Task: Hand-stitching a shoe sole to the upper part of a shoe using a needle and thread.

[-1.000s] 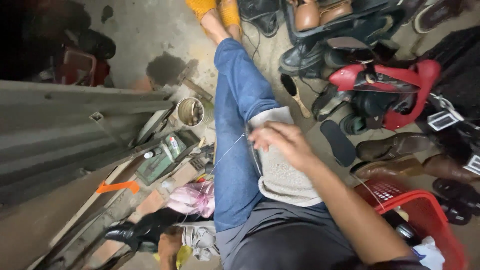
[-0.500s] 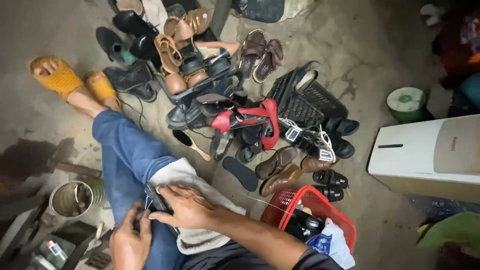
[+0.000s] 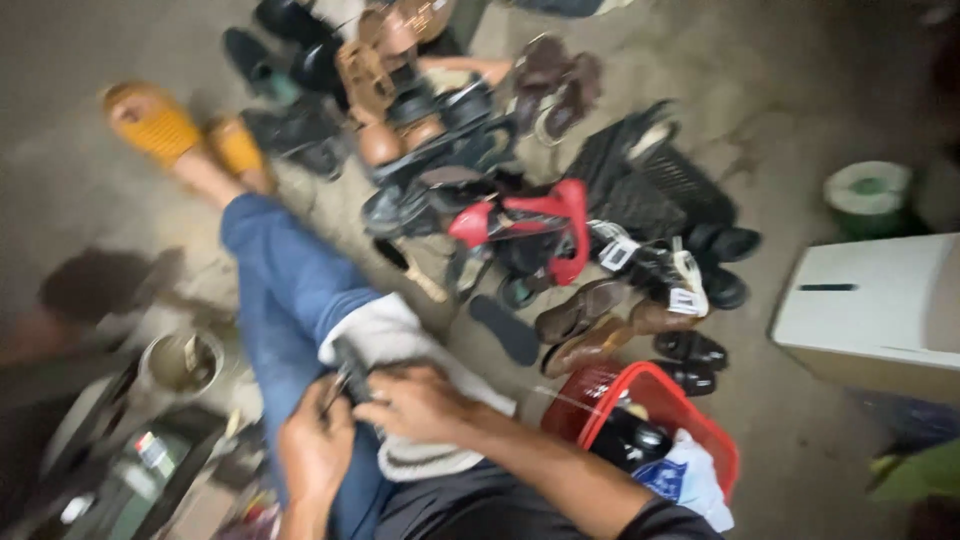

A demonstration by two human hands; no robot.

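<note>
While the view a second ago looked down over the lap toward a clutter of tools at the person's left, it has since swung up and right, so the pile of shoes (image 3: 520,200) now fills the floor (image 3: 780,120) ahead, and both hands have closed in together on the work. The left hand (image 3: 315,450) and the right hand (image 3: 425,400) meet over a small dark object (image 3: 350,368), too blurred to name, that rests on a pale cloth (image 3: 400,345) spread across the blue-trousered thigh (image 3: 290,290); that suggests close work on the piece is now in hand rather than reaching or pulling. The left fingers seem curled around its lower end and the right fingers seem pinched on its upper part, though the blur hides how firmly either grips. The cloth looks soft and thick, knitted or towelling, with a ribbed edge. Ahead lie leather-brown shoes, black sandals, a glossy red heeled shoe (image 3: 545,215) and a flat dark sole (image 3: 505,330), all jumbled. Just beside the right forearm stands a red plastic basket (image 3: 690,420) with slotted walls. A round metal tin (image 3: 180,362) sits near the left knee, a white boxy appliance (image 3: 870,310) stands well apart at the right, and the feet wear woven mustard-yellow slippers (image 3: 160,125).
</note>
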